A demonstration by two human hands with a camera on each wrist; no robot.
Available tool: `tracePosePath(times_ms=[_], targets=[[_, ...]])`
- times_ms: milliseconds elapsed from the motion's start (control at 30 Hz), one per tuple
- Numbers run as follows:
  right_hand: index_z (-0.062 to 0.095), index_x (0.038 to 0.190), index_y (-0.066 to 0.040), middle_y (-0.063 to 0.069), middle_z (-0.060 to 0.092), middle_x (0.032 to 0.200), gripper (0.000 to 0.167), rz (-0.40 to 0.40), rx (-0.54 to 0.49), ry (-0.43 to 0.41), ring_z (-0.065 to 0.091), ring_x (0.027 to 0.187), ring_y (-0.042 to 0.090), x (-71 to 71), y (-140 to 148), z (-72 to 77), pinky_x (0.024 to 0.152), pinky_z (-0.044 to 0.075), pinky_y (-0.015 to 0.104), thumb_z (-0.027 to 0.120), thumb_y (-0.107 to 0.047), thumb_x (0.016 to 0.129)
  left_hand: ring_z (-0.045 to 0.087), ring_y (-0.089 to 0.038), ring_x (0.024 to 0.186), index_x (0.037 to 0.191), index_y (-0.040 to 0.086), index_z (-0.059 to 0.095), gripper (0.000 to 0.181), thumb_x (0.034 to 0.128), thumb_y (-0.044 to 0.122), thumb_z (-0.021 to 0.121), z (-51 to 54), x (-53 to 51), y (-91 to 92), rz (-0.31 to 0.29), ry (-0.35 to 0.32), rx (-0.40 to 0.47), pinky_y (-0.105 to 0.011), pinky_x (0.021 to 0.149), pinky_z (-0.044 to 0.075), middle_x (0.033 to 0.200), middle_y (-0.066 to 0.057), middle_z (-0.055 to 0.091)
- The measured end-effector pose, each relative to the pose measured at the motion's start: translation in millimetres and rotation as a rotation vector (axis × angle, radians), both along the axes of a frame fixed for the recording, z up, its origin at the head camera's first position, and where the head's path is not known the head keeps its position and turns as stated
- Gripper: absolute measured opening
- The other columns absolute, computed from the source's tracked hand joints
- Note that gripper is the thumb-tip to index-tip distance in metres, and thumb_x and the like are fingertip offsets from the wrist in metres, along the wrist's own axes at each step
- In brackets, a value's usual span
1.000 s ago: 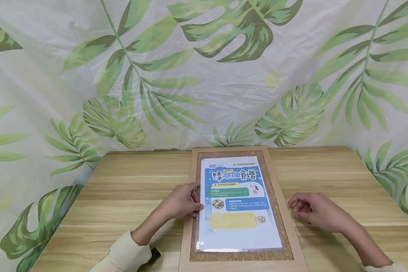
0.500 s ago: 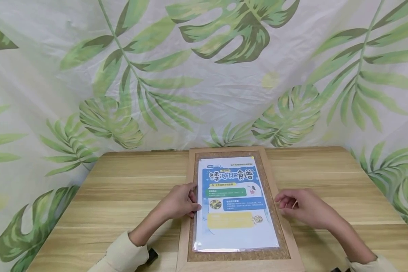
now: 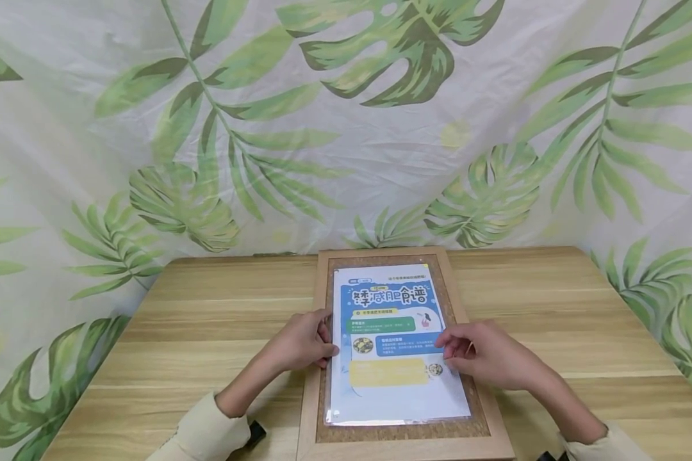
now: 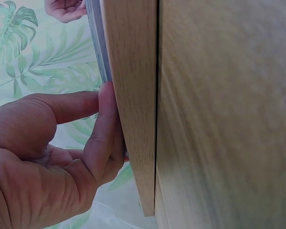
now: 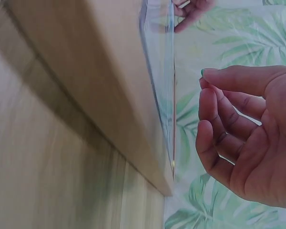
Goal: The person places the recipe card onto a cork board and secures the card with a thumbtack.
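A printed poster [image 3: 402, 402] with blue, green and yellow blocks lies under a clear sheet on a wood-framed corkboard [image 3: 406, 436]. My left hand [image 3: 301, 342] rests at the board's left side, thumb and fingertips touching near the poster's left edge; in the left wrist view bent fingers [image 4: 102, 129] press against the frame. Above the poster's right side hovers my right hand [image 3: 490, 355]. Its thumb and index finger meet around a tiny green piece [image 5: 203, 72] in the right wrist view; its kind is mostly hidden. A small yellow spot [image 3: 425, 265] marks the poster's top right corner.
The board lies on a wood-grain table [image 3: 230, 301], its far end near a leaf-patterned curtain [image 3: 300, 128] hanging behind. Dark straps [image 3: 256, 434] show at both sleeves.
My right hand has moved left from beside the board, across its frame, to over the poster's right side. My left hand keeps its place. The view has shifted slightly.
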State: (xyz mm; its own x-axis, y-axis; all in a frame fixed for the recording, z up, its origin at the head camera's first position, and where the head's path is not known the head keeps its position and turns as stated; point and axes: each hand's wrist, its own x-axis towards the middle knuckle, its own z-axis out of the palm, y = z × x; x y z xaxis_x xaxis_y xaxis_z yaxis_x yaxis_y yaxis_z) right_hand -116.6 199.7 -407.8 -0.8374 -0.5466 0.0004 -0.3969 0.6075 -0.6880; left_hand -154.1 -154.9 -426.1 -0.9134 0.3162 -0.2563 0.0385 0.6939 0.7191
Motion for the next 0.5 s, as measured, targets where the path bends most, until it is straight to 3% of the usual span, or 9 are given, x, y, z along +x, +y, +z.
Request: tracePosePath(times_ms=[500], targets=[[0.077,0.112,-0.010,-0.013,0.068,0.089,0.017,0.061,-0.012,-0.060,0.060,0.082,-0.002,1.9,-28,-0.8,0.073,0.056,0.021,0.076,-0.004,0.096,0.068,-0.016,0.060,0.159,-0.009,0.041,0.080,0.0906,-0.003,0.082,0.2,-0.8,0.0,-0.001,0.002,-0.002,-0.025,0.052,0.056,0.084,-0.007,0.065]])
